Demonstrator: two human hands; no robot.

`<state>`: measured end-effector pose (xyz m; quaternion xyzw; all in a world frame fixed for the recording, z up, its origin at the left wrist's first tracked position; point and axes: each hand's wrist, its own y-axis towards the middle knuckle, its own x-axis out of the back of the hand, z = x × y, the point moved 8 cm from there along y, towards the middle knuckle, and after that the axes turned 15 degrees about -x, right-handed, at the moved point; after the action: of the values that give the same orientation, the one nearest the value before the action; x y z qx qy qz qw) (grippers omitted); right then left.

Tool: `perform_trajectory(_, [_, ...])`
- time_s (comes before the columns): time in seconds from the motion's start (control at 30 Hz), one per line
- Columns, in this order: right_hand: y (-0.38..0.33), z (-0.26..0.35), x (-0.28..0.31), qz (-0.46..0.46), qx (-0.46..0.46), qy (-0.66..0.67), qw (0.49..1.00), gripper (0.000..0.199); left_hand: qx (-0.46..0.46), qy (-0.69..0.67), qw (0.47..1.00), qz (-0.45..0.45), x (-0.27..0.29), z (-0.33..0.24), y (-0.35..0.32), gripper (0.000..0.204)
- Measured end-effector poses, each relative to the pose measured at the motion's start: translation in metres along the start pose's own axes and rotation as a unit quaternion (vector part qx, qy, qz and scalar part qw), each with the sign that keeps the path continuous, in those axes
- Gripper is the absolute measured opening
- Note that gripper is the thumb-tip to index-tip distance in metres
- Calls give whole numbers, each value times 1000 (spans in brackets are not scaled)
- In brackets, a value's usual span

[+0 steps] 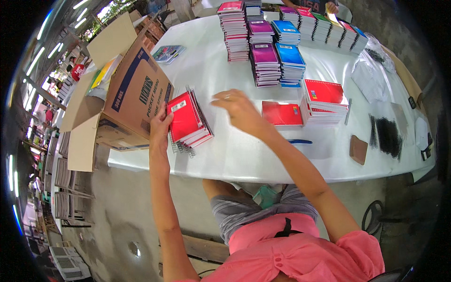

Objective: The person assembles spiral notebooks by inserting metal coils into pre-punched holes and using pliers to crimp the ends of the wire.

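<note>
My left hand (161, 126) grips the left side of a small tilted stack of red spiral notebooks (184, 117), near the front of the table. Black wire coils stick out along the stack's edges. To the right of it my right hand (238, 109) hovers above the table, fingers stretched leftward and slightly blurred, with no notebook in it. A single red notebook (282, 113) lies flat beyond my right forearm, beside a taller pile of red notebooks (325, 96). A blue pen-like tool (299, 141) rests just past that forearm.
An open cardboard box (134, 89) stands at left. Stacks of purple notebooks (264, 54) and blue notebooks (291, 56) stand farther back. Loose black coils (388, 136), a brown block (358, 149) and plastic bags (369, 77) lie at right. Across the table is another person's hand (331, 7).
</note>
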<state>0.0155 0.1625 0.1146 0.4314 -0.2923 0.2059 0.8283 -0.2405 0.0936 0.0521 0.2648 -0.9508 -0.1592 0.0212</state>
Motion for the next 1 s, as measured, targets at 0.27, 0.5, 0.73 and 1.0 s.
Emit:
perform_trajectory(0.27, [-89, -107, 46, 58, -187, -101, 975, 34, -21, 164, 986, 1, 9, -3, 34, 54])
perform_trajectory(0.5, [-135, -134, 38, 61, -115, -260, 957, 35, -265, 622, 737, -8, -65, -94, 1, 54])
perform_trajectory(0.73, [-107, -121, 45, 88, -136, -286, 945, 33, -344, 385, 844, 145, -187, -101, -114, 62])
perform_trajectory(1.0, [-132, -65, 73, -73, -421, 228, 875, 23, -358, 440, 792, 227, -271, -59, -177, 88])
